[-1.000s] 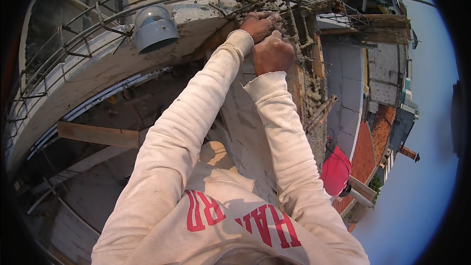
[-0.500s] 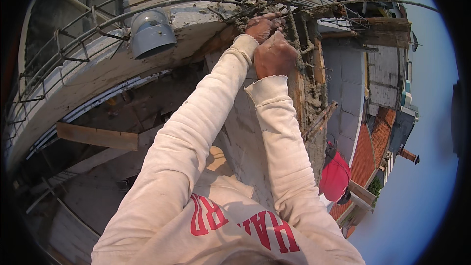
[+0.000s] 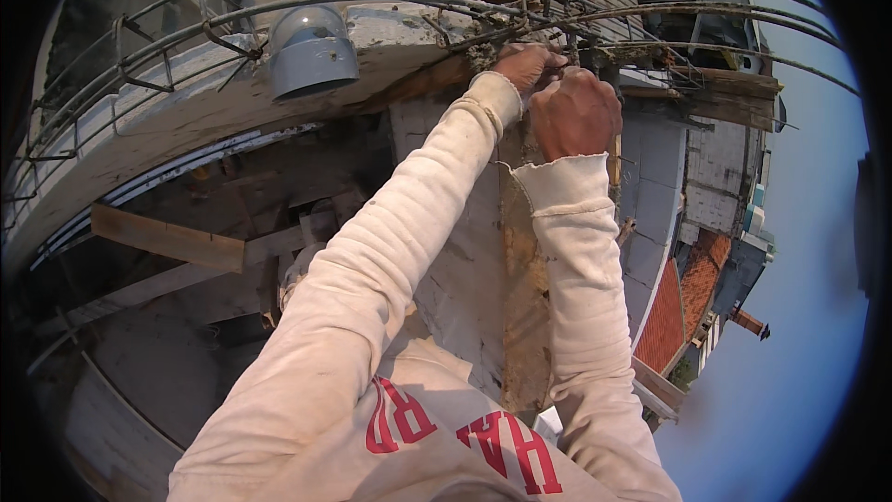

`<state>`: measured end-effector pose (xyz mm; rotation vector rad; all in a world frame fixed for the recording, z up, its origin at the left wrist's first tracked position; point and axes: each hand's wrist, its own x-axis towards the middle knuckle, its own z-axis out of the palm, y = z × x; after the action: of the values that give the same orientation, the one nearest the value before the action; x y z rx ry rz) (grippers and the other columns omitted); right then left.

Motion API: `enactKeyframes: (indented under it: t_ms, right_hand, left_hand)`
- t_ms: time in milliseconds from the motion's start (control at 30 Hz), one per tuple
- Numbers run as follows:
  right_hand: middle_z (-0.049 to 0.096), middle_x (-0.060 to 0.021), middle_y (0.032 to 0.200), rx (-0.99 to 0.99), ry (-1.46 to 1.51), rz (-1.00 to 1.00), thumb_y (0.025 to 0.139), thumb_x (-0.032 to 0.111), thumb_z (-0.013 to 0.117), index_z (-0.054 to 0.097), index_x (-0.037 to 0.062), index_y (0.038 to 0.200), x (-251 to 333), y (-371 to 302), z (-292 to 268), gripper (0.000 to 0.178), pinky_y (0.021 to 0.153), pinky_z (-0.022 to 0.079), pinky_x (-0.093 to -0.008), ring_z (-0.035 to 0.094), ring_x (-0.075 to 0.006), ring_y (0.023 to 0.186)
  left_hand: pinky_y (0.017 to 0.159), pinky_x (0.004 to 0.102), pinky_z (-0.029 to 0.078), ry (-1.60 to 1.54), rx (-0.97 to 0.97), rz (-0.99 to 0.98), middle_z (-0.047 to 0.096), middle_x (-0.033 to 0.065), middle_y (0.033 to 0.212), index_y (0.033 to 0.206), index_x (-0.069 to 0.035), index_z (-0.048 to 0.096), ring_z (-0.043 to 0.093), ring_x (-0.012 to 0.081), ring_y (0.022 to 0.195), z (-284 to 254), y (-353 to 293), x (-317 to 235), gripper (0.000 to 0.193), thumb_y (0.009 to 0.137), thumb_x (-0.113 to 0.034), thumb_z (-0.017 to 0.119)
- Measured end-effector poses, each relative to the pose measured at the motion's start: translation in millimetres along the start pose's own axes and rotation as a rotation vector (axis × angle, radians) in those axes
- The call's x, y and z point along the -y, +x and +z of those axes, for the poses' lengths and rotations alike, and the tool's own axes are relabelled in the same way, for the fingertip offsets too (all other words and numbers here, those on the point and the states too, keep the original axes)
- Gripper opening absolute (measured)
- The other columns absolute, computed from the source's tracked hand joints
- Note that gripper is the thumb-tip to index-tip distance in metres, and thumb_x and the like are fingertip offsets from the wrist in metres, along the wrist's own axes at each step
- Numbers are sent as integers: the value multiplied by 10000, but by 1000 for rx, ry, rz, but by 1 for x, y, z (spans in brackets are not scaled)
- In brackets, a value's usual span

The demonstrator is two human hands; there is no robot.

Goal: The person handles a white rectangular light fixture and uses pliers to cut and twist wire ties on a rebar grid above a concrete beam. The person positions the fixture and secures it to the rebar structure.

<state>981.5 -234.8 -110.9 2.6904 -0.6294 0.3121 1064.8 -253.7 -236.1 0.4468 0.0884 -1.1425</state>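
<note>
At the far end of my outstretched arms, both hands meet beside a joint of steel reinforcing bars (image 3: 569, 22). My left hand (image 3: 528, 66) is closed, its fingertips pinched together just under the bars. Close against it on the right is my right hand (image 3: 578, 112), curled into a fist with its knuckles up. Whatever the fingers grip is too small or hidden to make out. Below the hands runs a mortar-stained wooden board (image 3: 525, 288) along the top of a pale block wall (image 3: 462, 288).
A grey plastic pipe elbow (image 3: 313, 56) sticks out of the concrete beam (image 3: 390, 33) on the left. The rebar cage (image 3: 167, 65) bends along that beam. Lower left lies a loose plank (image 3: 167, 238). Red tiled roofs (image 3: 683, 302) show beyond the wall on the right.
Both hands have shifted right along the bars, staying close together and closed. My right forearm now covers more of the wall's right side, and the red-clad person there is out of sight.
</note>
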Motion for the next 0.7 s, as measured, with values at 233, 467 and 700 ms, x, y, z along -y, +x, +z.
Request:
enactKeyframes:
  t_ms: [233, 467, 700]
  right_hand:
    - [724, -199, 735, 58, 328, 341, 849, 100, 626, 747, -87, 946, 37, -41, -66, 243, 674, 540, -409, 705, -327, 665]
    - [645, -136, 622, 129, 816, 789, 853, 63, 618, 742, -107, 952, 37, -95, -58, 233, 597, 474, -336, 604, -165, 588]
    - [647, -51, 651, 423, 1045, 892, 837, 109, 664, 744, -105, 963, 11, -100, -53, 261, 613, 469, -309, 583, -111, 625]
  left_hand:
    - [727, 237, 580, 198, -163, 9, 741, 73, 1050, 1231, 13, 643, 736, 164, 906, 4, -82, -22, 326, 942, -97, 747]
    - [697, 263, 561, 350, -191, 133, 755, 119, 1082, 1341, 27, 590, 748, 167, 839, -20, -109, -3, 355, 1040, -158, 632]
    - [705, 255, 562, 892, -200, 392, 754, 65, 998, 1200, 38, 712, 687, 95, 807, -44, -118, -26, 254, 1038, -137, 624]
